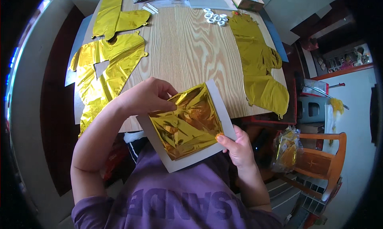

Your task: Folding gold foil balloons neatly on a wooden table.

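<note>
Folded gold foil [186,120] laid on a white card [222,105], both held over the near edge of the wooden tabletop [187,49], above a purple shirt [175,197]. Left hand [145,95] at the foil's upper left, grip pinching foil against card. Right hand [237,147] at the lower right corner, thumb and fingers pressed on the card's edge. Flat gold foil balloons [101,75] spread left and right on the tabletop; small white rings [215,16] clustered at the far side. Wooden chair [325,159] on the right.
</note>
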`<action>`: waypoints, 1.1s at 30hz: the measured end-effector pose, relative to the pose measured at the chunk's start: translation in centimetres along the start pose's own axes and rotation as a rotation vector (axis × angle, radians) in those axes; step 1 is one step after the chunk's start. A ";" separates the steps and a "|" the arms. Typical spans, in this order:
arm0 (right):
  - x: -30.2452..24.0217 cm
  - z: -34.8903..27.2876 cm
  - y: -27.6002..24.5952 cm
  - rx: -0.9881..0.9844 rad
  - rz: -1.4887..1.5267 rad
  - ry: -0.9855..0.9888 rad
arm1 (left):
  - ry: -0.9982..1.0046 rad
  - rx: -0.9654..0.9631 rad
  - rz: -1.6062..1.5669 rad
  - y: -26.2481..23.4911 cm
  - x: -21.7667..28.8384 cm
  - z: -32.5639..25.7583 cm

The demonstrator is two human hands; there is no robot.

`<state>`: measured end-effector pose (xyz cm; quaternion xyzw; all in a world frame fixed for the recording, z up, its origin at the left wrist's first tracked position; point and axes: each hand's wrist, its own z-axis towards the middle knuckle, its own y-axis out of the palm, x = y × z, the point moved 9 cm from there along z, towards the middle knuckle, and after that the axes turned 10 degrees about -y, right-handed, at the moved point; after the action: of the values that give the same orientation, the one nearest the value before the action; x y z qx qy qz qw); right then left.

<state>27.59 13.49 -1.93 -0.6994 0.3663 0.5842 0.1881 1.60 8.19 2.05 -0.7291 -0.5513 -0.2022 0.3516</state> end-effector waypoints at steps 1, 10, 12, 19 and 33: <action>0.0 0.0 0.1 -0.003 0.006 0.001 | -0.004 -0.004 -0.010 -0.1 -0.2 -0.3; -1.2 -0.5 -1.0 0.064 0.017 -0.017 | -0.049 -0.020 -0.107 -1.3 -3.1 -2.4; -0.7 -0.5 -0.9 0.066 0.048 0.031 | -0.086 -0.041 -0.083 -1.7 -3.2 -2.4; 4.3 1.5 -1.3 0.147 0.058 0.181 | 0.002 0.570 0.809 -3.2 -0.9 0.2; 1.4 1.6 -1.6 0.186 -0.061 -0.004 | 0.362 0.182 0.195 2.4 7.9 7.2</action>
<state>27.75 15.18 -3.94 -0.6885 0.3972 0.5430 0.2708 5.64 18.40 1.95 -0.6960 -0.4221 -0.2446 0.5270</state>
